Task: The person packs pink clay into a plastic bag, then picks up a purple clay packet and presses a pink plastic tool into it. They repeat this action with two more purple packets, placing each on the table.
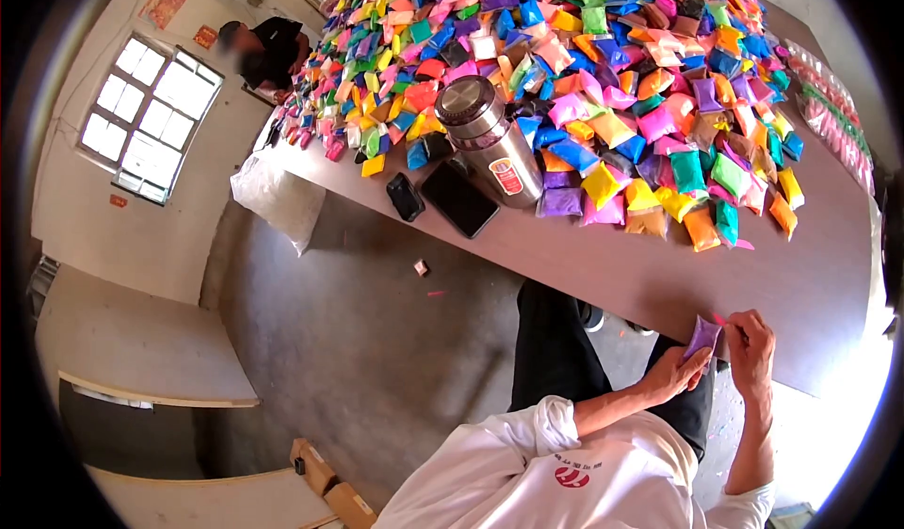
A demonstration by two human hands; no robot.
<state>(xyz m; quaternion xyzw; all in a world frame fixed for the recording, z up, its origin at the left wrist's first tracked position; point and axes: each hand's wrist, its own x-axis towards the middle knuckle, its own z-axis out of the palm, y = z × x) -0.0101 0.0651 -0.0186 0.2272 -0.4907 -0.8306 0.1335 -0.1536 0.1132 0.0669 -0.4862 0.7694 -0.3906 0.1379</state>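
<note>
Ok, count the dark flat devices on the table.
2. The smaller device lies beside the larger device, which lies next to the steel flask; the packets may hide more.

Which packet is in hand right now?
The purple packet, pinched between left hand and right hand at the table edge, apart from the heaped pile.

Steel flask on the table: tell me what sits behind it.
A heap of small coloured plastic packets rises behind the silver steel flask on the brown table; packets directly against its far side are hidden.

Brown table (612, 280) bears coloured packets (603, 77), steel flask (490, 143), phone (459, 200).
</note>
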